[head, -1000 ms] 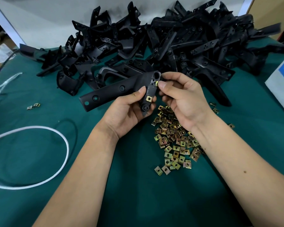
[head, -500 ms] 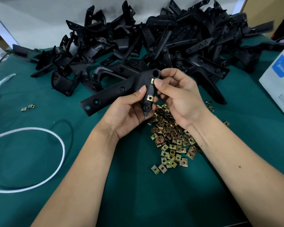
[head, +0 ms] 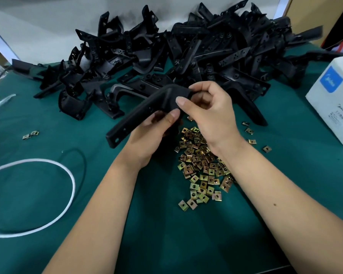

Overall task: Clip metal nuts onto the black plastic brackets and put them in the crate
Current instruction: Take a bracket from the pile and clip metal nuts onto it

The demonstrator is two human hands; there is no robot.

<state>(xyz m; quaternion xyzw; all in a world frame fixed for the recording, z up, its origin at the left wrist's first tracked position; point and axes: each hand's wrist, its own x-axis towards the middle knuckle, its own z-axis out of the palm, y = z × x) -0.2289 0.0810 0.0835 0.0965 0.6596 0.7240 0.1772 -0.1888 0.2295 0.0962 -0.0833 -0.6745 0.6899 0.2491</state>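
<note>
A green cloth-covered table point(head: 48, 244) fills the frame, with a large heap of black brackets point(head: 186, 56) piled across the top against a pale wall, a scatter of brass-coloured nuts point(head: 203, 169) at centre, a white cord loop point(head: 48, 194) at lower left and a white box point(head: 333, 107) at the right edge. Just above the nuts, one black bracket point(head: 145, 113) is held up off the cloth, its long arm slanting down to the left. It is gripped from below by the left hand point(head: 149, 139) with curled fingers, while its bent upper end is pinched between thumb and fingers of the right hand point(head: 210, 113).
</note>
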